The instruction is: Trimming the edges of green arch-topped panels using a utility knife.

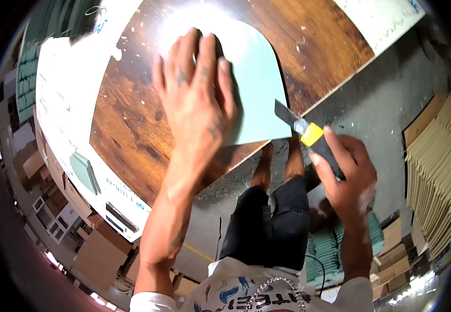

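A pale green sheet [259, 78] with a rounded far corner lies on the dark wood-grain board [132, 114], its near end reaching the board's edge. My left hand [197, 88] rests on it, fingers stretched out and a little spread, pressing near its left side. In my right hand [347, 171] is a utility knife [316, 138] with a black handle and a yellow collar. Its broad blade points up and left over the sheet's right edge, close to the near right corner. Whether the blade touches the sheet I cannot tell. Glare washes out the sheet's far left part.
White printed sheeting [59, 99] borders the board on the left, with small green pieces [84, 171] on it. Stacked green pads [27, 78] stand at the far left. A tall pile of beige sheets [436, 171] rises at right. Cardboard boxes [101, 255] sit lower left.
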A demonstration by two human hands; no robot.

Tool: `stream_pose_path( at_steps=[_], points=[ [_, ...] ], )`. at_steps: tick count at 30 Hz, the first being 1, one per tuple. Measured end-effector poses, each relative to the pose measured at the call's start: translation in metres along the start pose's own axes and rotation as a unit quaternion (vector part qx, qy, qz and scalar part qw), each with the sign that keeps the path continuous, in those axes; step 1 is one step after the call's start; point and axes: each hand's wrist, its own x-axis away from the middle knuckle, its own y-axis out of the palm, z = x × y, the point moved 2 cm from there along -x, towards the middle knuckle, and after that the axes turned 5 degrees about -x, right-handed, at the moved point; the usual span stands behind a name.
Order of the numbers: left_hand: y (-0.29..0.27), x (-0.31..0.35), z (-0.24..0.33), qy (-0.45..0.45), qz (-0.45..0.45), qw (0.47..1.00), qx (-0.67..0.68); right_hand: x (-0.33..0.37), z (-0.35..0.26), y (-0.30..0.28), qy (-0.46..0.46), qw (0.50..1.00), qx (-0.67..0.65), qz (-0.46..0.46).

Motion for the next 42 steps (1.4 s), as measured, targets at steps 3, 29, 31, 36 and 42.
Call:
stream_pose_path(
  at_steps=[3,29,31,36,42],
  points=[
    [-0.012,0.014,0.014,-0.070,-0.058,0.996,-0.026,0.005,-0.003,0.006,-0.007,1.000,-0.005,-0.002],
    [-0.052,0.098,0.013,-0.202,-0.202,0.958,0.038,0.012,-0.013,0.010,0.093,0.995,-0.014,-0.025],
    [-0.051,0.099,0.013,-0.227,-0.199,0.951,0.065,0.013,-0.013,0.012,0.098,0.995,-0.019,-0.021],
    [-0.056,0.085,0.014,-0.218,-0.095,0.950,0.203,0.018,-0.015,0.023,0.111,0.991,-0.072,0.005],
    [-0.065,0.076,0.028,-0.116,-0.157,0.963,0.187,0.007,-0.018,0.065,0.352,0.822,-0.438,0.091]
  ],
)
